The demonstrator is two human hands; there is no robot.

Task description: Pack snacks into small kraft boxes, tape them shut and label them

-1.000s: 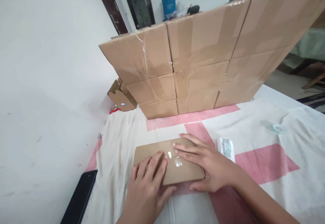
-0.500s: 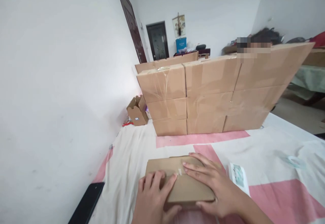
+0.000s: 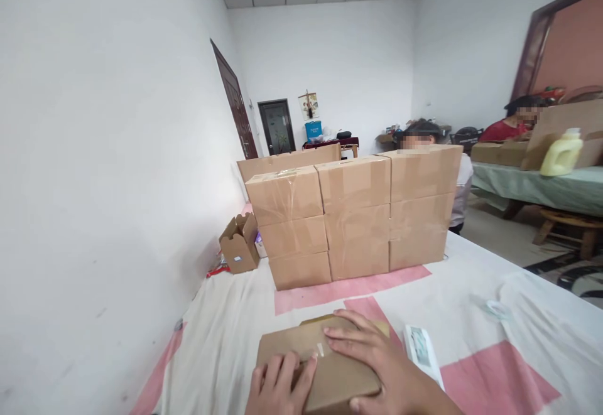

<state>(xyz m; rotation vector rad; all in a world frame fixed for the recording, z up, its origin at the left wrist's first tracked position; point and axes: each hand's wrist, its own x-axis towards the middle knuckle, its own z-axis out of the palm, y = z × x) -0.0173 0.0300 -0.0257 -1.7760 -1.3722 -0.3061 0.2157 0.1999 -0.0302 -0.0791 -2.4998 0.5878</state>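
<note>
A small brown cardboard box [image 3: 301,343] with clear tape on its top lies on the white and pink cloth [image 3: 475,333] at the bottom middle. My left hand [image 3: 277,387] rests on the box's near left part, fingers stretched forward. My right hand [image 3: 372,358] lies flat over the box's right side, fingers spread and the thumb down its near edge. A roll of tape [image 3: 421,349] with a green and white label sits just right of my right hand.
A wall of stacked taped cartons [image 3: 353,214] stands across the table's far side. A small open box [image 3: 239,242] sits by the left wall. Behind the cartons sits a person [image 3: 459,176]; another person [image 3: 511,125] sits at a green-covered table with a yellow bottle [image 3: 560,151].
The camera has tilted up, so the room and ceiling show and my hands sit at the bottom edge. Both hands stay pressed on the small box. The dark object at lower left has left the view.
</note>
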